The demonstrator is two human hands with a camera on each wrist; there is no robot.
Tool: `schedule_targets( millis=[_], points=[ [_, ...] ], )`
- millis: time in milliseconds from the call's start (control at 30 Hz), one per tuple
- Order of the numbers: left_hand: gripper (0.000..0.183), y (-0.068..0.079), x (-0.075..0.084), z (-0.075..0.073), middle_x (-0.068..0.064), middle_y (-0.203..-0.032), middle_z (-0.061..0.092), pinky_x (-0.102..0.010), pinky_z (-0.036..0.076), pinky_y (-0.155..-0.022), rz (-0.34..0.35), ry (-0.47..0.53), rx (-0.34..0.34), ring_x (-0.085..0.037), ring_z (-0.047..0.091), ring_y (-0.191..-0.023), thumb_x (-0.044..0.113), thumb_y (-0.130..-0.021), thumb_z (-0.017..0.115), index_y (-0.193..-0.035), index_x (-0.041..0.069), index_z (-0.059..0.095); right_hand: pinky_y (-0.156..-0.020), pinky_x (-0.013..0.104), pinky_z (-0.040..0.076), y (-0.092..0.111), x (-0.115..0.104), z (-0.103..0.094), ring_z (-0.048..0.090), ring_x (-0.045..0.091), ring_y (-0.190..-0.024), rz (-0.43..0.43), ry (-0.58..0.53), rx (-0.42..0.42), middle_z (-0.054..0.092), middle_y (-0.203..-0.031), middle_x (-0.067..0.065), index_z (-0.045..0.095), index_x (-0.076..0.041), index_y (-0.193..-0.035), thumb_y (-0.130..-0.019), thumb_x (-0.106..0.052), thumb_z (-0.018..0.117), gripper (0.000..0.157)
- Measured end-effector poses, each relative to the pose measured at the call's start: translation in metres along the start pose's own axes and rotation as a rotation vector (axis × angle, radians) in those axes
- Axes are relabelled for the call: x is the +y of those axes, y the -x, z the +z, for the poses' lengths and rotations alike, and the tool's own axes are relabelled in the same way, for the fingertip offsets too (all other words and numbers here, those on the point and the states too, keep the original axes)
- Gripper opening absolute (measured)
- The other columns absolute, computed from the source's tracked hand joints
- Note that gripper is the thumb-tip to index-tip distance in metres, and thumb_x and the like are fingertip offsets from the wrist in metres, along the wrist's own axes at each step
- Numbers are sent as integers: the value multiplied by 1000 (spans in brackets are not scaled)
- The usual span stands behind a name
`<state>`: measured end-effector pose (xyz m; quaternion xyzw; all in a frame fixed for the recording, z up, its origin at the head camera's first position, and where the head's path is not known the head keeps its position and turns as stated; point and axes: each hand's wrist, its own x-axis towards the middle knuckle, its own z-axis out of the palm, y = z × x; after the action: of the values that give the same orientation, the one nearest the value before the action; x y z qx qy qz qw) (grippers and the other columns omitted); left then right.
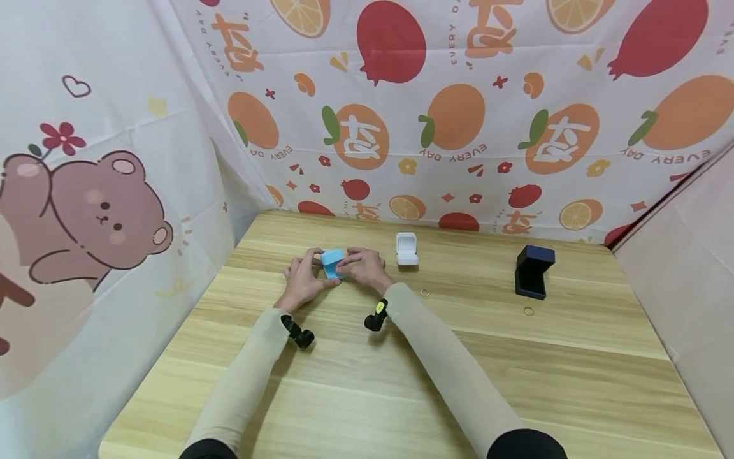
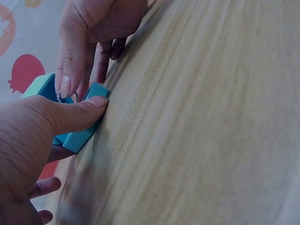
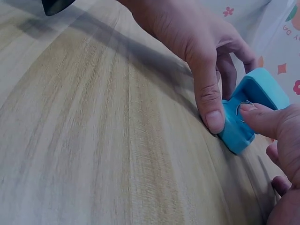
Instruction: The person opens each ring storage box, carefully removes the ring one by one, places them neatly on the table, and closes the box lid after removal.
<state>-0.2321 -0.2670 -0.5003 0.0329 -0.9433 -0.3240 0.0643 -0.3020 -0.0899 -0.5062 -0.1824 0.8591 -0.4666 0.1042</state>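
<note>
A light blue ring box [image 1: 334,256] stands with its lid up near the far left part of the table. My left hand [image 1: 302,280] holds it from the left, thumb on the front edge of its base [image 3: 230,140]. From the other side my right hand [image 1: 366,268] pinches a thin silver-coloured ring [image 3: 237,110] at the opening of the box. Part of the ring is hidden behind the fingertips, so I cannot tell how deep it sits in the box.
Right of my hands stands an open white ring box [image 1: 407,250], with a ring [image 1: 425,292] lying in front of it. Farther right is an open dark blue box [image 1: 530,280] with another ring [image 1: 529,311] near it. Printed cloth [image 1: 401,166] hangs along the table's back edge.
</note>
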Motion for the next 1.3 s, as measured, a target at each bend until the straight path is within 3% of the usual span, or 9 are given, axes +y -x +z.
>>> schedule_targets(
  millis=[400, 1300],
  points=[
    [82, 2, 0, 1, -17, -134, 66, -54, 19, -95, -16, -5, -10, -38, 41, -120, 40, -80, 87, -144, 15, 43, -116, 57, 19, 1, 0, -4, 46, 31, -143, -27, -26, -13, 62, -145, 0, 84, -20, -90, -85, -33, 83, 14],
    [82, -2, -3, 0, -17, -134, 66, -54, 19, -97, -15, 4, -22, -37, 41, -120, 41, -80, 87, -144, 17, 42, -117, 61, 19, 5, -5, -20, 48, 28, -143, 12, -31, -42, 62, -146, -3, 84, -22, -96, -86, -35, 81, 16]
  ],
)
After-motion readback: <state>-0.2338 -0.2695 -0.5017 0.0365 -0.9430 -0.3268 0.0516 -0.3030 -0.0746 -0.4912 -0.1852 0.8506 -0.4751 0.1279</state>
